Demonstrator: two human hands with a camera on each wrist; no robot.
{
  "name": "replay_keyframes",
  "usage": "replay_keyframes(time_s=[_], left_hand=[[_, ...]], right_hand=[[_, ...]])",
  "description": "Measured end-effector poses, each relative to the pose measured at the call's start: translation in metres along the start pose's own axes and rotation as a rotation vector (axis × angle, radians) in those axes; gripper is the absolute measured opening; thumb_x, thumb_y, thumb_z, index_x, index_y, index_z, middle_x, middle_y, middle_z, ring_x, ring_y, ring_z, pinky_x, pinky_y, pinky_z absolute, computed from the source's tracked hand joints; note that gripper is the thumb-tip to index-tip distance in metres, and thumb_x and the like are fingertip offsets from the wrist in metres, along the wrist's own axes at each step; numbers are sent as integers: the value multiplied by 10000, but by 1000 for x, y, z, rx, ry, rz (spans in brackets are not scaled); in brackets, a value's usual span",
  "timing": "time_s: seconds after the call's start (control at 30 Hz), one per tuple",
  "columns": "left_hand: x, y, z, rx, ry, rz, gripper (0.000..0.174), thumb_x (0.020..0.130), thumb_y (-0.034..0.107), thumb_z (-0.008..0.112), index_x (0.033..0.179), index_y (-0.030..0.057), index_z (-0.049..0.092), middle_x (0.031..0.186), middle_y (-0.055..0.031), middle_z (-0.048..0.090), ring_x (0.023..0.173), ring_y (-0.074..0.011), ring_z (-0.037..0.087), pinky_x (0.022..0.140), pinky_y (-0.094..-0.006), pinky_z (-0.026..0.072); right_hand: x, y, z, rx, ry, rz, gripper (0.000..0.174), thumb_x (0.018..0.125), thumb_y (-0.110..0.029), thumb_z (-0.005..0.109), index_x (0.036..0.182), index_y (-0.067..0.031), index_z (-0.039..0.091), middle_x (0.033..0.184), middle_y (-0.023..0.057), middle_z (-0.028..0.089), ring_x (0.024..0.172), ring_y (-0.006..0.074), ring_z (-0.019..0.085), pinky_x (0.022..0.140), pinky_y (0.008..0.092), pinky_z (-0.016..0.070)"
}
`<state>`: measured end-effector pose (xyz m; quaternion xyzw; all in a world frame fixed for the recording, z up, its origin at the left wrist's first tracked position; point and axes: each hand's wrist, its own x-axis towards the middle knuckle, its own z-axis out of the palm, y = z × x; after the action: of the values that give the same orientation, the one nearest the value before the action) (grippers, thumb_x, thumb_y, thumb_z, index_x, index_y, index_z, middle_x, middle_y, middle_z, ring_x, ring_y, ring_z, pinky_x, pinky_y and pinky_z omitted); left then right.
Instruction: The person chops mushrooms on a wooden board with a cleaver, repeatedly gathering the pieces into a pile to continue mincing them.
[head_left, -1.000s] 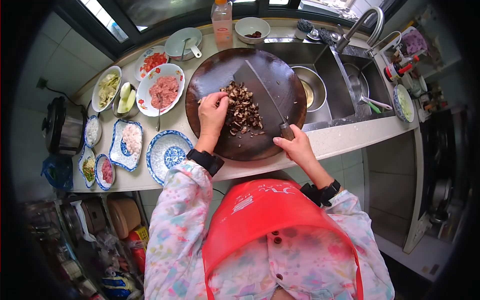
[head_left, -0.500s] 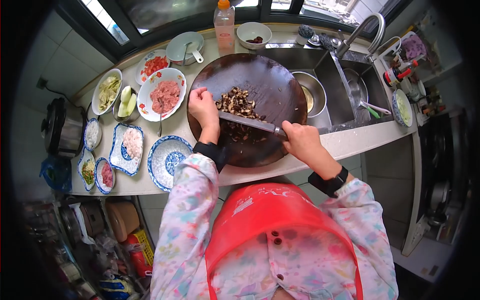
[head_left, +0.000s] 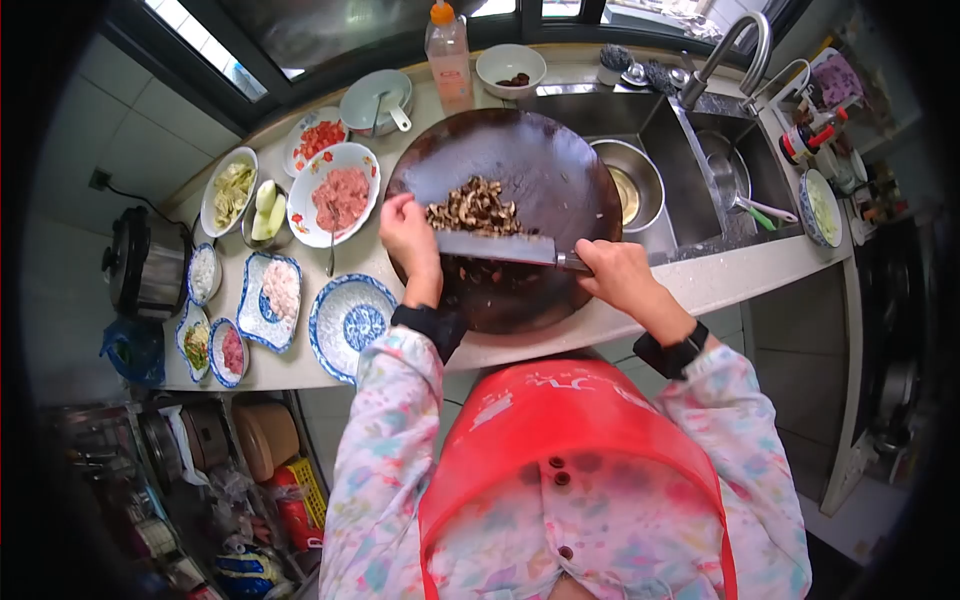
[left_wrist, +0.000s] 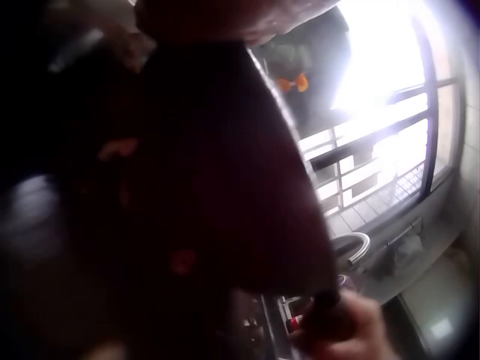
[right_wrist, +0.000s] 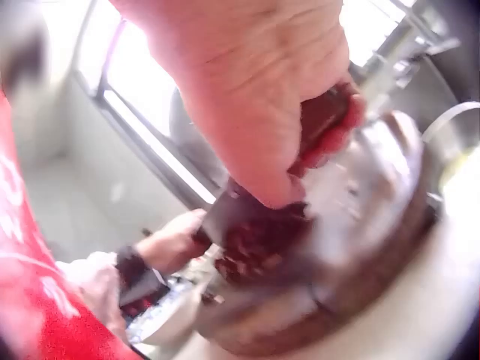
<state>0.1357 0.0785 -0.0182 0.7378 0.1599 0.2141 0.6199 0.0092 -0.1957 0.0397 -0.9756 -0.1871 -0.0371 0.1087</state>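
A cleaver (head_left: pixel 500 247) lies across the round dark cutting board (head_left: pixel 560 170), its blade pointing left. My right hand (head_left: pixel 618 272) grips the handle; in the right wrist view, that hand (right_wrist: pixel 262 97) has its fingers wrapped round it. At the blade's far end is my left hand (head_left: pixel 410 245), fingers bent and close to the blade's corner; whether they pinch it I cannot tell. Chopped mushrooms (head_left: pixel 475 205) are heaped just beyond the blade, with a few bits on the near side. The left wrist view is mostly dark, with the blade (left_wrist: pixel 240 187) filling its middle.
Left of the board stand a bowl of minced meat (head_left: pixel 340 195), a blue-rimmed plate (head_left: pixel 325 315) and several dishes of cut food. Behind it are a bottle (head_left: pixel 448 65) and a white bowl (head_left: pixel 505 65). The sink (head_left: pixel 650 200) with a metal pot (head_left: pixel 650 180) adjoins the right side.
The cleaver has swung from pointing away, right of the mushrooms, to lying crosswise on their near side. My left hand has left the mushroom heap for the blade's end.
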Motion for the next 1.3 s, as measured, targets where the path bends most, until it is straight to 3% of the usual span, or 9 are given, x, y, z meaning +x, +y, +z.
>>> replay_keyframes(time_s=[0.03, 0.17, 0.3, 0.53, 0.9, 1.03, 1.1, 1.13, 1.3], left_hand=[[-9, 5, 1, 49, 38, 163, 173, 840, 74, 516, 914, -11, 648, 698, -63, 632, 623, -128, 581, 577, -264, 458], [-2, 44, 5, -78, -39, -30, 169, 824, 73, 524, 901, -13, 647, 692, -69, 628, 620, -129, 581, 573, -258, 451], [-20, 84, -35, -38, -64, -72, 160, 832, 66, 530, 916, -20, 636, 711, -54, 628, 629, -101, 563, 578, -229, 434], [-56, 31, -76, -27, -3, -243, 141, 858, 61, 540, 936, -16, 629, 740, -42, 630, 634, -78, 540, 571, -202, 404], [-1, 28, -24, -256, 0, -164, 152, 834, 65, 527, 909, -11, 636, 700, -43, 627, 602, -93, 532, 576, -227, 414], [-5, 21, -2, -3, 91, -181, 158, 808, 80, 536, 856, -15, 653, 688, -59, 638, 602, -124, 566, 583, -268, 457], [-10, 25, 5, 144, 163, 46, 160, 803, 86, 537, 822, -16, 658, 681, -72, 643, 597, -136, 576, 582, -277, 469], [-7, 31, 6, 132, 164, -65, 167, 804, 94, 538, 802, -18, 662, 671, -80, 643, 581, -141, 575, 584, -279, 473], [3, 50, -4, -91, 101, -171, 131, 812, 100, 555, 797, -1, 638, 632, -52, 608, 521, -104, 517, 497, -238, 404]], right_hand=[[-6, 1, 7, 28, 6, 23, 272, 697, -212, 709, 846, -88, 518, 740, 123, 624, 684, 318, 640, 572, 444, 498], [7, 9, -15, 53, -21, 61, 239, 700, -198, 670, 834, -73, 517, 750, 143, 633, 713, 346, 635, 603, 454, 495], [-14, -17, -41, 201, -23, 34, 253, 702, -206, 676, 847, -70, 519, 746, 145, 628, 731, 355, 631, 619, 464, 486], [-31, -37, -20, 255, -238, 37, 271, 681, -196, 699, 848, -75, 524, 736, 132, 628, 731, 343, 637, 601, 462, 487], [24, -12, -48, -76, 106, -111, 261, 659, -171, 708, 820, -85, 522, 730, 86, 596, 671, 281, 635, 558, 400, 491], [33, -1, -26, -77, -42, 22, 184, 648, -127, 664, 790, -70, 562, 735, 117, 640, 690, 298, 653, 604, 415, 515], [27, 14, -4, -24, -34, 37, 168, 653, -134, 650, 793, -76, 576, 730, 127, 652, 692, 306, 657, 619, 425, 521], [34, 18, -6, -46, -36, 32, 165, 659, -139, 647, 795, -79, 575, 721, 124, 648, 686, 308, 656, 614, 428, 520], [39, 8, -51, -73, 35, -53, 155, 678, -149, 641, 803, -84, 576, 716, 128, 658, 668, 300, 663, 584, 425, 511]])
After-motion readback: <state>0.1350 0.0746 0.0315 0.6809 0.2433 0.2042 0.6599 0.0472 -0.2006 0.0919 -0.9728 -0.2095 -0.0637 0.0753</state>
